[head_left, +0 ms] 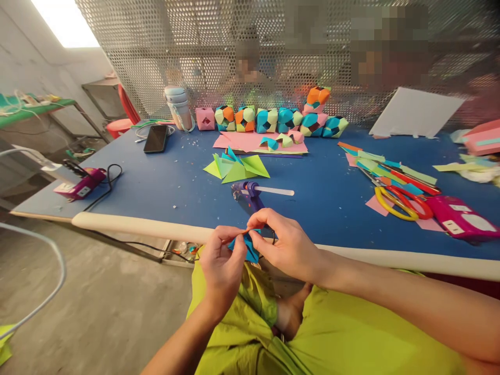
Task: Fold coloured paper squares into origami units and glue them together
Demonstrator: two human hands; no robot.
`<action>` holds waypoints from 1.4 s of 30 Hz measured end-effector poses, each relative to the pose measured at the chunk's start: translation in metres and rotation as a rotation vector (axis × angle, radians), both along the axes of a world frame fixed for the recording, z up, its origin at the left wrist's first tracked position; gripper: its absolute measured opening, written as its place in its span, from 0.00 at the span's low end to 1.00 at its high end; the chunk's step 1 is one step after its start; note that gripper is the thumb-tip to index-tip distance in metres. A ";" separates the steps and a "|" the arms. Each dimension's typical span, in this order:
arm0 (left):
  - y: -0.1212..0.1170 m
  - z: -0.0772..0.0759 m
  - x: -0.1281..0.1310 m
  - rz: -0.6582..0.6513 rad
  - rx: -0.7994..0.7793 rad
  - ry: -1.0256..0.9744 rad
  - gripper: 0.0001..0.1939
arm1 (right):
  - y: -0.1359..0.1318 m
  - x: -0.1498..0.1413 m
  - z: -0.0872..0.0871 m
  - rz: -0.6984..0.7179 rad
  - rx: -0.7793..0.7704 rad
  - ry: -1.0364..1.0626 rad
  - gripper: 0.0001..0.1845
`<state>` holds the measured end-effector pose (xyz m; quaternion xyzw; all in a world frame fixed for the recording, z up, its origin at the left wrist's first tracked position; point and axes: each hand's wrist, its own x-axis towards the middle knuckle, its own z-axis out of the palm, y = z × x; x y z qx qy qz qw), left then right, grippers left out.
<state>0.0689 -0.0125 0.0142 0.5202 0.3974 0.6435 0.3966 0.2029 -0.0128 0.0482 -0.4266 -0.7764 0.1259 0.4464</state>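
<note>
Both my hands meet in front of the table's near edge, over my lap in yellow-green cloth. My left hand (221, 263) and my right hand (286, 242) pinch a small folded blue paper piece (247, 246) with an orange edge between their fingertips. Just beyond them a purple glue gun (250, 195) with a white glue stick lies on the blue table (175, 177). Folded green and blue paper pieces (235, 166) lie farther back, and a row of coloured paper cubes (273, 119) stands at the far edge.
Yellow and red scissors (398, 200) lie on paper strips at the right, beside a pink stapler-like tool (461, 219). A black phone (155, 138), a bottle (178, 108), a pink paper sheet (258, 141) and a white sheet (414, 112) are at the back. People sit behind the mesh screen.
</note>
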 end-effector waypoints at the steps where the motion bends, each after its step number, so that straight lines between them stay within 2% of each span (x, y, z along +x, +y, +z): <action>1: 0.000 0.001 0.001 -0.026 -0.035 -0.017 0.02 | 0.002 0.001 -0.001 0.022 0.050 -0.042 0.07; 5: 0.001 0.003 0.001 -0.140 -0.211 -0.057 0.05 | 0.008 0.005 -0.002 0.128 0.234 -0.224 0.09; 7: 0.003 0.003 0.000 -0.152 -0.261 -0.080 0.06 | 0.007 0.007 0.000 0.162 0.187 -0.219 0.09; 9: 0.005 0.000 -0.001 -0.135 -0.264 -0.134 0.06 | 0.006 0.008 0.002 0.161 0.067 -0.154 0.09; 13: 0.010 -0.002 -0.001 -0.094 -0.267 -0.296 0.08 | 0.002 0.008 0.001 0.079 -0.067 -0.088 0.14; 16: 0.011 0.000 0.000 -0.058 -0.302 -0.357 0.10 | 0.002 0.007 -0.003 0.024 -0.094 -0.082 0.08; 19: 0.009 0.002 0.001 -0.088 -0.339 -0.351 0.11 | 0.004 0.006 -0.005 -0.009 -0.112 -0.054 0.03; 27: 0.004 0.000 0.001 -0.230 -0.402 -0.298 0.11 | 0.010 0.006 -0.004 -0.048 -0.083 -0.068 0.04; 30: 0.005 -0.003 0.001 -0.271 -0.423 -0.284 0.11 | 0.009 0.005 -0.004 -0.035 -0.119 -0.070 0.04; 33: 0.006 -0.004 0.001 -0.276 -0.431 -0.315 0.10 | 0.007 0.005 -0.001 0.001 -0.206 -0.043 0.01; 36: 0.008 -0.002 -0.001 -0.239 -0.444 -0.357 0.11 | 0.005 0.008 0.005 0.021 -0.246 -0.016 0.04; 38: 0.009 0.000 -0.002 -0.212 -0.450 -0.378 0.12 | 0.008 0.015 0.007 -0.021 -0.234 -0.027 0.04; 42: 0.010 0.003 -0.005 -0.184 -0.450 -0.407 0.12 | 0.025 0.029 0.004 -0.231 -0.225 -0.135 0.05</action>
